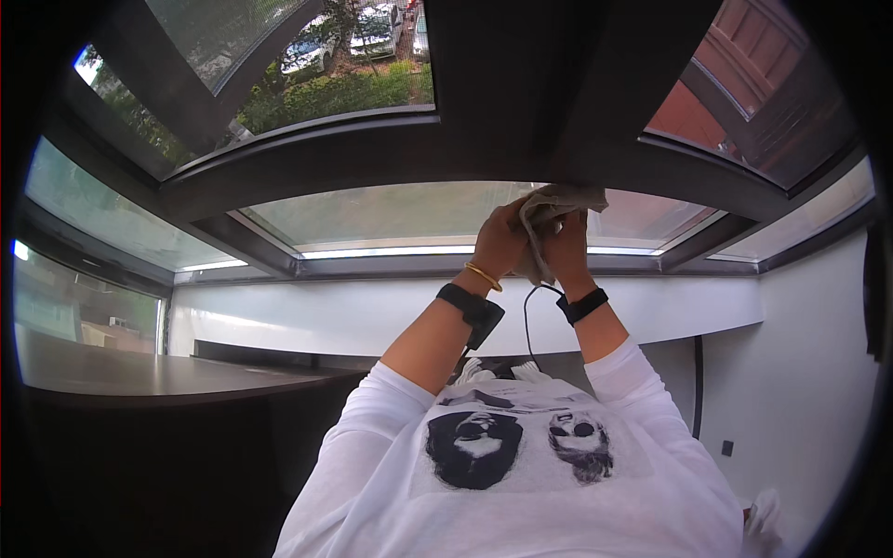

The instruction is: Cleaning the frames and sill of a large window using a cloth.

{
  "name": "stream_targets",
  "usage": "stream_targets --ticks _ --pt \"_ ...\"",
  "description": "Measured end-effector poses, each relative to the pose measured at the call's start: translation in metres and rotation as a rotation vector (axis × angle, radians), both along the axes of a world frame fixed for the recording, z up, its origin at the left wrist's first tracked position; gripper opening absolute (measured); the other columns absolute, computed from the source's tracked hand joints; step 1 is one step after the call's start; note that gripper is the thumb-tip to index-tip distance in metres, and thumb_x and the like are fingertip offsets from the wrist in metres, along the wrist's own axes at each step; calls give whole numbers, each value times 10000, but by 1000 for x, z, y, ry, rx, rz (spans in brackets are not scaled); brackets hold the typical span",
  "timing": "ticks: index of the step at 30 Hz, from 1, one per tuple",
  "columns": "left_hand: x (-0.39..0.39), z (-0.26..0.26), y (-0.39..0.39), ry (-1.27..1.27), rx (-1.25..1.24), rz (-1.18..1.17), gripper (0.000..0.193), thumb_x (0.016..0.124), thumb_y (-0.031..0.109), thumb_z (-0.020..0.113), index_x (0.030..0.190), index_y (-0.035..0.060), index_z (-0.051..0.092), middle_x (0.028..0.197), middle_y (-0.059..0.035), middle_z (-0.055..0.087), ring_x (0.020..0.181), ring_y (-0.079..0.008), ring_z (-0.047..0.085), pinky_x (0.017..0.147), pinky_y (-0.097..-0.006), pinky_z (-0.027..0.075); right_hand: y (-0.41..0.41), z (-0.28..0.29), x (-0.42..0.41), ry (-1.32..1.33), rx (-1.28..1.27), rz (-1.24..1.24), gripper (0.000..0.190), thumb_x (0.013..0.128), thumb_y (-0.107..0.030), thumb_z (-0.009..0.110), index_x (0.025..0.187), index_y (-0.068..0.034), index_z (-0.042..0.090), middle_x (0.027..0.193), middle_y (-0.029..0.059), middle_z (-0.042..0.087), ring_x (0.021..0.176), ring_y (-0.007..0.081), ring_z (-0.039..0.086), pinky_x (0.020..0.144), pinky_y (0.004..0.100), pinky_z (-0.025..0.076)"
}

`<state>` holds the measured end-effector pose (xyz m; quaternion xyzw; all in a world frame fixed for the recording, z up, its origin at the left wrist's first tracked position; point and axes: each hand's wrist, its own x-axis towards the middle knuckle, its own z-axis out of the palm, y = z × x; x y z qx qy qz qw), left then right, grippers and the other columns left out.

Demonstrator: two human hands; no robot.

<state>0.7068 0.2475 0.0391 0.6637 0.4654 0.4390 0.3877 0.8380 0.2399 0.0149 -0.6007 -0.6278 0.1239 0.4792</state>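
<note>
A grey-beige cloth (558,199) is bunched between my two hands, in front of the lower window pane (391,213). My left hand (501,240) grips the cloth from the left side; a gold bangle and a black strap with a small box are on that arm. On the right, my right hand (568,244) has its fingers on the cloth's folds, and a black band circles the wrist. The cloth's top edge lies close under the dark window frame (502,150); whether it touches the frame or glass I cannot tell. Folds of cloth hide several fingertips.
A white sill ledge (279,307) runs below the window. To the left stands a dark, glossy tabletop (174,373). Upper panes show parked cars (373,31) and shrubs outside. A white wall (802,363) is at right. A thin black cable (527,321) hangs between my forearms.
</note>
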Motion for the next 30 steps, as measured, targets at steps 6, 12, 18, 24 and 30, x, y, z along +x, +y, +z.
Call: stream_targets --ticks 6,12,18,24,30 --pt "-99 -8 6 -191 -267 231 321 800 102 500 1102 23 573 1003 -111 629 906 -178 591 807 -272 451 39 -22 -106 -208 136 70 470 663 -33 532 1110 69 426 1152 306 420 1044 459 382 961 483 255" --pt "-216 -45 7 -392 -367 491 297 795 17 514 1088 -5 563 983 -103 617 884 -166 586 763 -267 469 45 -48 -234 -225 19 146 352 715 -140 540 951 119 499 937 288 553 934 409 506 894 471 343" --pt "-277 -26 -3 -653 -358 548 281 829 -4 488 1108 -28 514 1018 -113 588 887 -198 591 744 -280 497 36 -3 -298 72 -389 345 376 725 -134 532 979 127 438 818 280 582 805 424 568 751 459 458" --pt "-242 -39 14 -863 -383 407 201 857 63 493 1047 -2 500 952 -91 593 835 -164 599 715 -258 509 32 -15 -277 71 37 245 355 744 -83 526 1012 119 409 1040 334 466 918 465 508 737 487 463" --pt "-171 -56 25 -570 -363 158 293 908 227 452 1094 4 481 1020 -93 574 884 -181 589 745 -282 510 21 17 -203 274 -338 243 467 794 -132 520 1160 66 307 1186 353 328 1010 496 446 842 496 415"
